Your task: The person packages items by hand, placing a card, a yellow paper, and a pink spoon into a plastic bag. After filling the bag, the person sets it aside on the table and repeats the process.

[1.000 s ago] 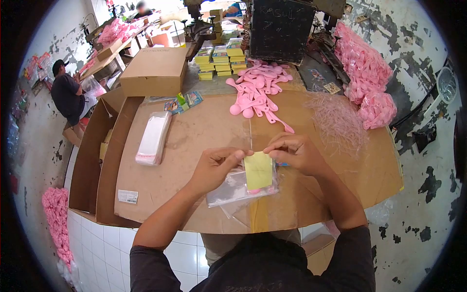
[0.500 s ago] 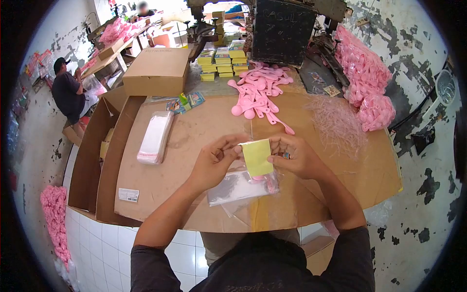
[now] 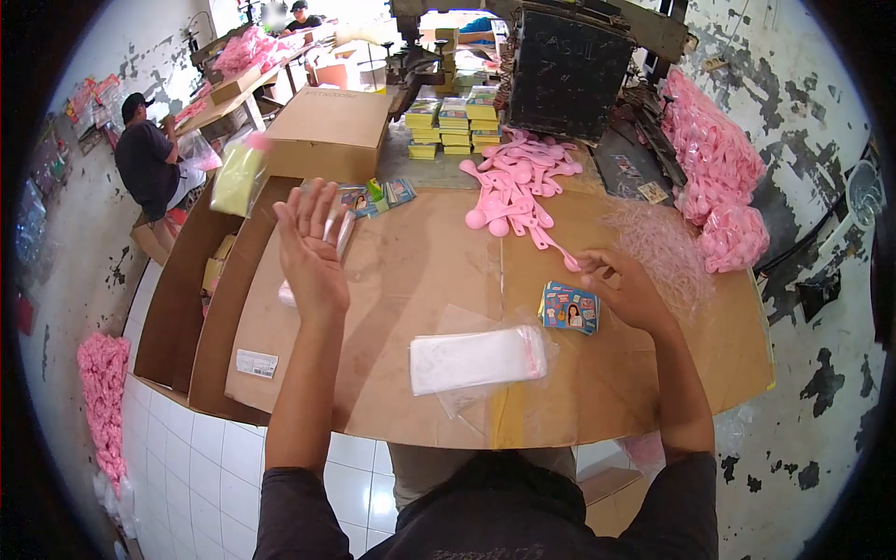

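Note:
My left hand (image 3: 313,247) is raised over the cardboard's left part, fingers spread and holding nothing. Beyond its fingertips a yellow card packet (image 3: 238,175) with a pink end hangs in the air above the open box, apart from the hand. My right hand (image 3: 611,285) has thumb and forefinger on the end of a pink spoon (image 3: 570,264) at the near tip of the spoon pile (image 3: 523,177). Just below that hand lies a stack of blue printed cards (image 3: 569,309). Clear plastic sleeves (image 3: 476,360) lie near the front edge.
An open carton (image 3: 182,308) stands along the left side, a closed box (image 3: 327,133) behind it. Card stacks (image 3: 453,126) and a black metal box (image 3: 567,73) are at the back. Pink bundles (image 3: 714,149) and shredded strands (image 3: 658,252) lie right. A person (image 3: 147,159) sits far left.
My hands have moved apart. My left hand has let go of the yellow card packet, now in the air at left. My right hand has moved right to a spoon, uncovering the blue cards.

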### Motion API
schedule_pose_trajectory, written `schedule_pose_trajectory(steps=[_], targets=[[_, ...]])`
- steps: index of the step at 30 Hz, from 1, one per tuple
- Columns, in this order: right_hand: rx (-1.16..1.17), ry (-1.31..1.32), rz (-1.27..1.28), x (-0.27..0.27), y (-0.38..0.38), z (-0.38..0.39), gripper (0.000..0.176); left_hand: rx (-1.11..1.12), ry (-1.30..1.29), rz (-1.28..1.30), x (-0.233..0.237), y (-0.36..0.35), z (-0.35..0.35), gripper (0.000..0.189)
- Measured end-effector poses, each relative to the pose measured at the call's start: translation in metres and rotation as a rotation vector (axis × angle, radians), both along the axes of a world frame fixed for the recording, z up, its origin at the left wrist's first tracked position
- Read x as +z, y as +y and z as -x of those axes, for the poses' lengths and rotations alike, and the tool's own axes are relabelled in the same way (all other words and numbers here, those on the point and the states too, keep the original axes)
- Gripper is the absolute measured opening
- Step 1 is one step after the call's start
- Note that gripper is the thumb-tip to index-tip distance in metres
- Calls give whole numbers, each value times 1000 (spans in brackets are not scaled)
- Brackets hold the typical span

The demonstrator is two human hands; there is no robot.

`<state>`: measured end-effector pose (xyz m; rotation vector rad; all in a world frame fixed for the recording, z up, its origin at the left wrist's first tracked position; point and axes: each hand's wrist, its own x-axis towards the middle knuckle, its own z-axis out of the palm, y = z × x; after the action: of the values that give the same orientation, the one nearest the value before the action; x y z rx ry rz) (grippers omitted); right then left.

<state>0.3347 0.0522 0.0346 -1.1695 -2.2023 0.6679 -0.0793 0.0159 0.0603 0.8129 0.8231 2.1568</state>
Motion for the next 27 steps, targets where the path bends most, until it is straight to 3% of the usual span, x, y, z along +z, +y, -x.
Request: schedule_pose_trajectory(steps=[2,3,4,7,10,14,17,20,23,26,27], targets=[[10,-128,-192,-10,1,-5,42,-92,107,74,-26,9,1,48],[24,-159,-162,-11,0,-4,39,-129,378,70,-41,10,-7,38],[35,-189,-132,-10,-2,-3,37,-221,520,240,-38,4,-24,31],[42,-177,-53,-19,-2,-4,28,-370,1214,171,-52,-15,-63,45],[32,-97,-10,-27,1,-7,21,-419,1464,76,-69,-23,-83,44],[-3,10,109,-30,1,-6,16,-454,1467,64,-79,-21,-87,24],[-2,-42,-61,-27,0,-6,16,-578,1296,207,-77,-22,-89,16],[-33,103,93,-28,-2,-5,16,-615,1187,381,-71,-23,-91,15],[-80,30,56,-21,-7,-1,17,-585,1226,370,-73,-22,-89,14],[-33,10,-244,-33,0,-4,18,-551,1168,199,-71,-22,-87,10],[-58,53,-167,-29,-3,-2,19,-594,1024,203,-76,-21,-87,10]])
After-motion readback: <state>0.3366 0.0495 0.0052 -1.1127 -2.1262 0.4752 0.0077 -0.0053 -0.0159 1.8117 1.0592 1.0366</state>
